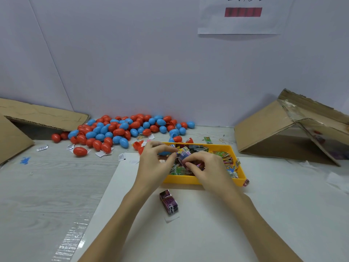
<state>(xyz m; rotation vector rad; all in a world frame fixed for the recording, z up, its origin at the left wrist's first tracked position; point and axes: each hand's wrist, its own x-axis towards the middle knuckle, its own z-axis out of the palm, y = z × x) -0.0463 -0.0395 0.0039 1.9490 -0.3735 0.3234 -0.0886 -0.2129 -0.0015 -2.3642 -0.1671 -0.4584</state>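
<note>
One stack: purple banded card stack (168,204) lies on white paper sheet (188,235), just before yellow plastic tray (181,180).
Left hand (154,163): curled fingertips pinch small purple packet (182,155) above the tray.
Right hand (204,167): curled fingers pinch the same packet.
Far pile: red and blue plastic eggs (120,131) against the wall.

Small purple packet (182,155): pinched between left hand (154,160) and right hand (206,168); blurred, print illegible, lower part covered by fingers. Yellow tray (181,180): much of its contents hidden behind both hands; wrapper print too small to read. Paper sign (243,25): cut by the top edge, characters only partly shown. Left cardboard box (13,140): cut by the left edge; a red capsule (64,135) sits half under its flap. Right cardboard box (268,133): cut by the right edge; contents behind clear film indistinct. Banded purple bundle (168,204): lettering unreadable.
</note>
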